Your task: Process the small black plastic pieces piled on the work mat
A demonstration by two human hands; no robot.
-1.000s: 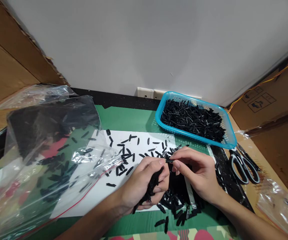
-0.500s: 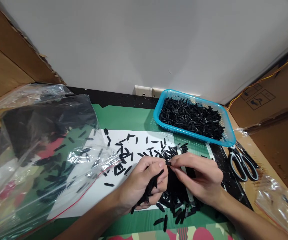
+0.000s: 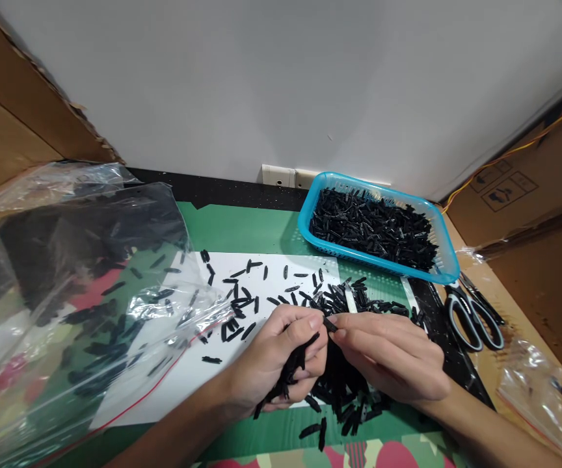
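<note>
Strips (image 3: 293,374) of black material fill the curled left hand (image 3: 278,351), whose thumb and forefinger also hold one end of a single strip (image 3: 329,324); the right hand (image 3: 393,354) pinches its other end, so each grip is closed on something. Compared with the frame half a second ago, the right hand has turned, its back now facing the camera more and its fingers lying closer together. The single strip, nearer level before, slants down to the right. The lower part of the white band (image 3: 350,299), seen earlier below the right hand, is now hidden; its upper end shows above the fingers. The left hand holds nearly the same pose, and the basket and scissors stay put. Counting, there is one blue basket (image 3: 451,250), heaped with black strips, and one white sheet (image 3: 178,383) on a green mat (image 3: 242,227) over the tabletop (image 3: 203,188). Clear bags number three: a large bag (image 3: 66,260) overlapping the sheet, one behind it (image 3: 61,179), and a small one (image 3: 529,390) at the right. One pair of scissors (image 3: 490,331) lies by one slim metal tool (image 3: 479,296). Two strips lie apart below the pile (image 3: 342,377); the rest are too many and too overlapped to count.
</note>
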